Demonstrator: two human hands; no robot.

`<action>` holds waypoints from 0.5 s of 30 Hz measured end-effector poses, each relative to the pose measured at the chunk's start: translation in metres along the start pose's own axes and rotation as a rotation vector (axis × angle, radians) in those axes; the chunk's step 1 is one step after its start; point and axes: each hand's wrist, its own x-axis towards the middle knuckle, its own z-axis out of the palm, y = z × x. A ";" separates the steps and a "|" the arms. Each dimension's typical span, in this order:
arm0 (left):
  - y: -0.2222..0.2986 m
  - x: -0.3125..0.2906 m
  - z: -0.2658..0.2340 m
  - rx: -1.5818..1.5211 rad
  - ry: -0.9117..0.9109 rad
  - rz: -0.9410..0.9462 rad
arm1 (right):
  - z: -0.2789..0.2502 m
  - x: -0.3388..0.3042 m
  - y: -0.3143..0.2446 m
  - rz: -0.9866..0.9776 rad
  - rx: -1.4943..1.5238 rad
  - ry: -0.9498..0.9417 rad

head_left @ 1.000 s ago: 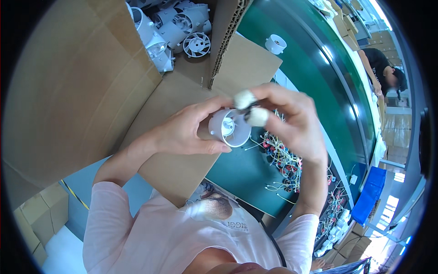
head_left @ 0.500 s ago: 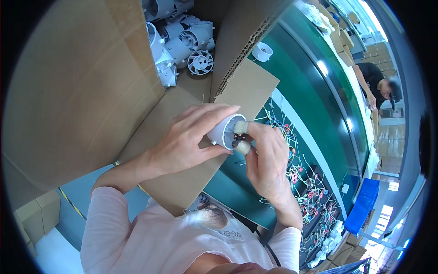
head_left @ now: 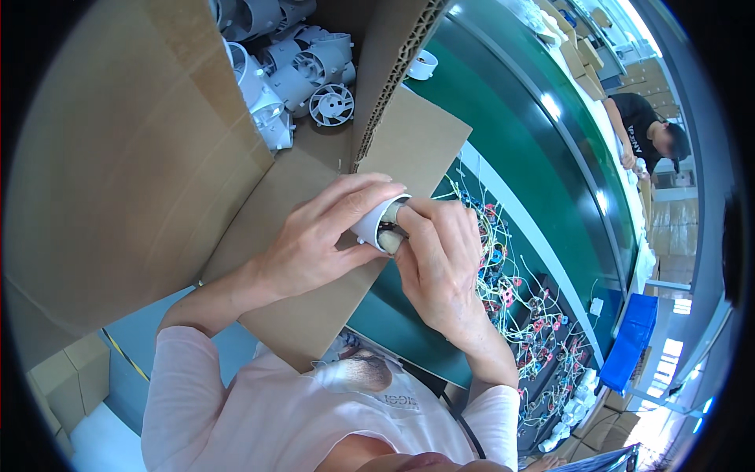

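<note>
Our left hand [head_left: 314,240] grips a white plastic tube [head_left: 376,224]; our right hand [head_left: 440,263] pinches a small part [head_left: 391,214] into its mouth.

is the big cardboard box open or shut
Open. The cardboard box has its flaps folded out, and grey-white plastic housings show piled inside, beyond the left hand and right hand.
</note>
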 end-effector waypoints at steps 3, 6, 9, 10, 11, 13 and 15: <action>0.001 -0.002 0.002 -0.038 -0.004 -0.036 | -0.001 -0.002 0.001 0.024 0.005 0.004; 0.001 -0.005 0.004 -0.032 -0.008 -0.062 | -0.002 -0.002 0.002 0.034 0.064 -0.056; 0.001 -0.004 0.003 -0.045 -0.012 -0.057 | -0.004 0.000 0.002 0.021 0.063 -0.037; 0.001 -0.004 0.003 -0.058 0.000 -0.076 | -0.004 0.001 0.001 0.031 0.044 -0.042; 0.000 -0.003 0.004 -0.070 0.012 -0.095 | -0.004 0.002 0.002 0.040 0.026 -0.048; -0.003 0.000 0.005 -0.066 0.023 -0.076 | -0.002 0.001 0.006 0.046 0.027 -0.026; -0.004 0.001 0.005 -0.065 0.036 -0.058 | -0.001 0.000 0.008 0.060 0.035 -0.012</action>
